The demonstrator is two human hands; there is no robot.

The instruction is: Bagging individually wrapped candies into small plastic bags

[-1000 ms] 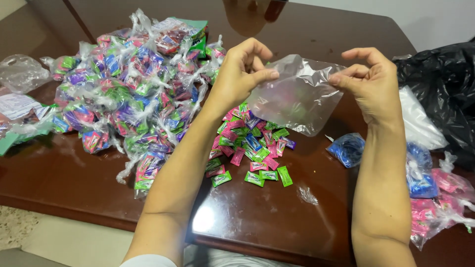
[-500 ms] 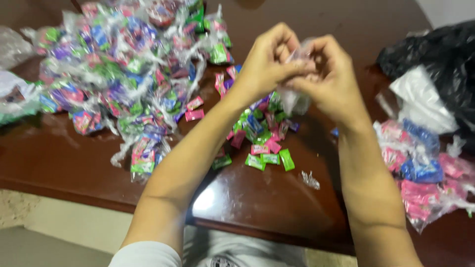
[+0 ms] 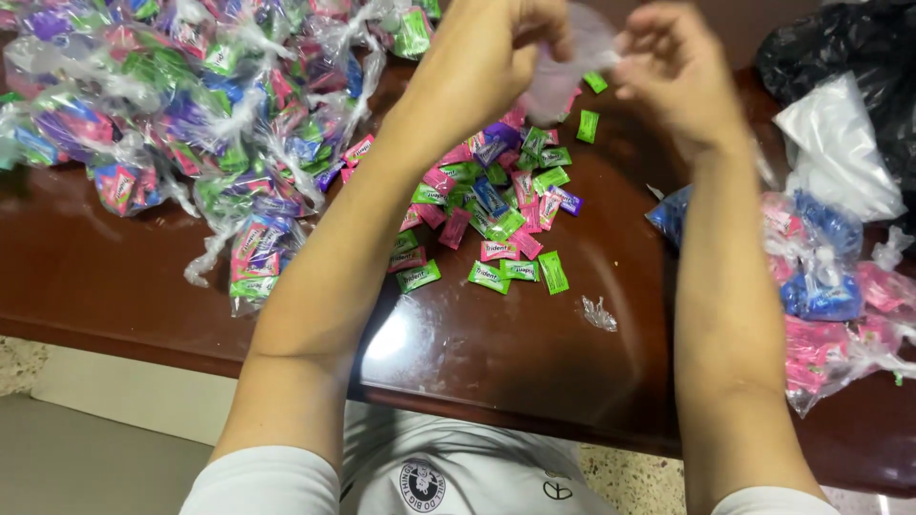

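While many filled bags (image 3: 191,124) lie far left, both hands (image 3: 496,57) (image 3: 668,67) pinch what seems an empty clear bag (image 3: 577,57), fingers closed on it, loose packets (image 3: 487,205) unbagged.

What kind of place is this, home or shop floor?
Probably a home or small informal packing spot, not a factory: a dark wooden table with a glossy top, a heap of tied candy bags, loose candies, and speckled terrazzo-like floor below.

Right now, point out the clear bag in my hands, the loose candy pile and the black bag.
clear bag (image 3: 572,67), head view, crumpled middle between the hands
candy pile (image 3: 491,205), head view, centre of the loose packets
black bag (image 3: 849,43), head view, upper folds
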